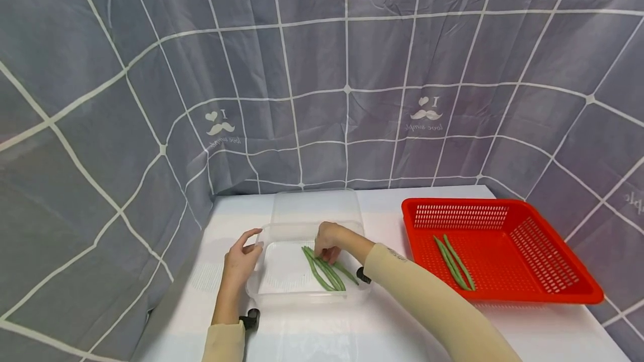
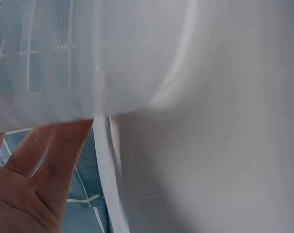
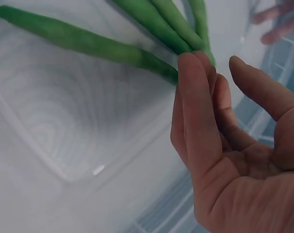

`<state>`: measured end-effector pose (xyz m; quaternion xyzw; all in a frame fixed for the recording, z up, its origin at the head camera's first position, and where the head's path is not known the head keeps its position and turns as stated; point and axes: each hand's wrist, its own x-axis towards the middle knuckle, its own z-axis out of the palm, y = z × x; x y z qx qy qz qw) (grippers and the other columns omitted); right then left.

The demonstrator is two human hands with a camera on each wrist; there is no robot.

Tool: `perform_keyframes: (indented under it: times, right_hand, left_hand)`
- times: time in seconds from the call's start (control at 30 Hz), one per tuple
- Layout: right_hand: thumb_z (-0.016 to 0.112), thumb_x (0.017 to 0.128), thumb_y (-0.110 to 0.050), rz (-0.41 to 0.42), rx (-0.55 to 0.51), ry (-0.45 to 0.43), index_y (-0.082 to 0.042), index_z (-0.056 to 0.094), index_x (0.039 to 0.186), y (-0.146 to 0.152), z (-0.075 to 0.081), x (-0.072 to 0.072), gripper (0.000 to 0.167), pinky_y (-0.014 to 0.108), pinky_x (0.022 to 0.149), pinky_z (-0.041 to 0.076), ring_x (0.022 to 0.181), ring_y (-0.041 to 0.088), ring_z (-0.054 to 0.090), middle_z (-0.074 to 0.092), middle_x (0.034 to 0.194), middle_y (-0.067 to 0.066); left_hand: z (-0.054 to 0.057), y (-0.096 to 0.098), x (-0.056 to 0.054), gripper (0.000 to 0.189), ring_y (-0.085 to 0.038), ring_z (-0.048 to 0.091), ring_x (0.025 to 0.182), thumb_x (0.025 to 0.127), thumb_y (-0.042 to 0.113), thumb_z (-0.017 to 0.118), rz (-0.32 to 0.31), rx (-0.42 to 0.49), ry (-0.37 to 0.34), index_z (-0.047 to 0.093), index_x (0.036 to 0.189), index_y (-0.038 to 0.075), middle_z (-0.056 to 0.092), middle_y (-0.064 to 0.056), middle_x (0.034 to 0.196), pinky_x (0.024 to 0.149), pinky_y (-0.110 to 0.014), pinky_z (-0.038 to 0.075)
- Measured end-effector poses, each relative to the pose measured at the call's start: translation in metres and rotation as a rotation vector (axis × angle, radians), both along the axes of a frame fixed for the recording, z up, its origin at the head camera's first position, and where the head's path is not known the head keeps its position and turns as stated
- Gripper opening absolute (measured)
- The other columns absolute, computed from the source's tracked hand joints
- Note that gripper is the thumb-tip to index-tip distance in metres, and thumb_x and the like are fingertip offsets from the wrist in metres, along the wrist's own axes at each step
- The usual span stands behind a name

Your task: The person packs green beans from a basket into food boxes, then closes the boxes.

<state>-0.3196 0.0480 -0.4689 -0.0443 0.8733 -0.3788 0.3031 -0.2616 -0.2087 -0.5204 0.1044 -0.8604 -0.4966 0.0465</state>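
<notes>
Several green beans (image 1: 324, 277) lie in the right part of a clear plastic container (image 1: 289, 298). From above, my right hand (image 1: 329, 241) reaches in, its fingertips at the beans' far ends. The right wrist view shows that hand's thumb (image 3: 263, 90) apart from the fingers, with one green bean (image 3: 83, 40) lying separately to the left. My left hand (image 1: 241, 261) is at the container's left side, thumb and fingers spread. Its extended fingers (image 2: 64, 150) meet the translucent wall in the left wrist view, partly hidden by it.
To the right stands a red perforated basket (image 1: 558, 289) with a few green beans (image 1: 455, 267) inside. A clear flat panel (image 1: 317, 206) lies behind the container on the white table (image 1: 221, 284). A grey curtain with white lines (image 1: 322, 122) surrounds the table.
</notes>
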Motion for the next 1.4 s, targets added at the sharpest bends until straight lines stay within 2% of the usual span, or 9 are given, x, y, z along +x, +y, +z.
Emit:
perform_keyframes:
  times: [0.1,0.27,0.43,0.6,0.8,0.9,1.03,1.13,1.4]
  right_hand:
    - [0.071,0.089,0.001,0.030,-0.067,-0.014,0.006,0.075,0.084,0.008,0.005,-0.001,0.008,0.037,0.068,0.065,0.064,0.020,0.072,0.074,0.074,0.016]
    - [0.071,0.093,-0.004,0.040,-0.172,-0.033,0.011,0.076,0.106,0.023,0.016,-0.005,0.020,0.036,0.070,0.065,0.072,0.021,0.076,0.078,0.089,0.019]
    - [0.069,0.098,-0.008,0.015,-0.231,-0.048,0.010,0.074,0.118,0.037,0.027,-0.008,0.027,0.032,0.070,0.064,0.079,0.019,0.079,0.080,0.096,0.016]
    - [0.069,0.099,-0.009,-0.027,-0.300,-0.073,0.008,0.073,0.121,0.051,0.042,-0.009,0.029,0.034,0.076,0.065,0.082,0.018,0.080,0.080,0.101,0.016]
    - [0.070,0.099,-0.011,-0.059,-0.380,-0.051,0.006,0.071,0.122,0.078,0.060,-0.008,0.029,0.038,0.083,0.065,0.090,0.021,0.081,0.079,0.107,0.017]
    - [0.069,0.099,-0.012,-0.078,-0.402,-0.037,0.007,0.068,0.127,0.093,0.068,-0.007,0.033,0.039,0.086,0.064,0.093,0.021,0.081,0.078,0.114,0.021]
    - [0.067,0.101,-0.013,-0.097,-0.419,-0.029,0.008,0.062,0.136,0.112,0.073,-0.005,0.041,0.040,0.091,0.063,0.100,0.023,0.080,0.074,0.128,0.027]
    - [0.066,0.103,-0.014,-0.106,-0.436,-0.030,0.008,0.060,0.140,0.124,0.074,-0.004,0.044,0.041,0.094,0.062,0.102,0.022,0.080,0.071,0.133,0.028]
    - [0.066,0.103,-0.014,-0.167,-0.498,-0.016,0.008,0.059,0.140,0.151,0.080,-0.002,0.044,0.042,0.094,0.062,0.098,0.020,0.080,0.077,0.121,0.020]
  left_hand:
    - [-0.001,0.000,0.001,0.044,-0.039,0.072,0.121,0.102,0.028,0.061,0.004,-0.003,-0.002,0.062,0.145,0.031,0.071,-0.022,0.138,0.077,-0.037,0.056]
    - [-0.002,0.001,0.002,0.044,-0.040,0.071,0.122,0.102,0.028,0.060,0.006,-0.011,0.001,0.062,0.146,0.030,0.071,-0.023,0.138,0.077,-0.037,0.056]
    - [-0.001,0.001,0.002,0.044,-0.040,0.071,0.122,0.102,0.028,0.061,0.004,-0.012,0.008,0.062,0.146,0.029,0.071,-0.023,0.138,0.078,-0.038,0.057]
    - [-0.002,0.002,0.002,0.045,-0.041,0.071,0.122,0.102,0.028,0.061,0.005,-0.015,0.010,0.061,0.146,0.028,0.070,-0.024,0.138,0.079,-0.040,0.058]
    - [0.000,0.002,0.002,0.046,-0.042,0.070,0.123,0.102,0.028,0.061,0.000,-0.021,0.001,0.060,0.148,0.028,0.070,-0.025,0.139,0.080,-0.041,0.058]
    - [0.001,0.002,0.002,0.046,-0.043,0.070,0.124,0.102,0.029,0.061,0.001,-0.026,-0.008,0.060,0.148,0.028,0.069,-0.025,0.140,0.079,-0.041,0.058]
    - [0.003,0.003,0.002,0.046,-0.043,0.069,0.126,0.102,0.029,0.060,0.004,-0.036,-0.022,0.059,0.149,0.029,0.068,-0.025,0.142,0.081,-0.042,0.058]
    - [0.004,0.003,0.002,0.047,-0.044,0.068,0.126,0.103,0.029,0.060,0.000,-0.034,-0.032,0.058,0.150,0.029,0.067,-0.026,0.143,0.082,-0.044,0.058]
    - [0.004,0.004,0.003,0.046,-0.045,0.067,0.128,0.103,0.029,0.059,-0.002,-0.043,-0.026,0.059,0.149,0.027,0.067,-0.026,0.143,0.084,-0.047,0.059]
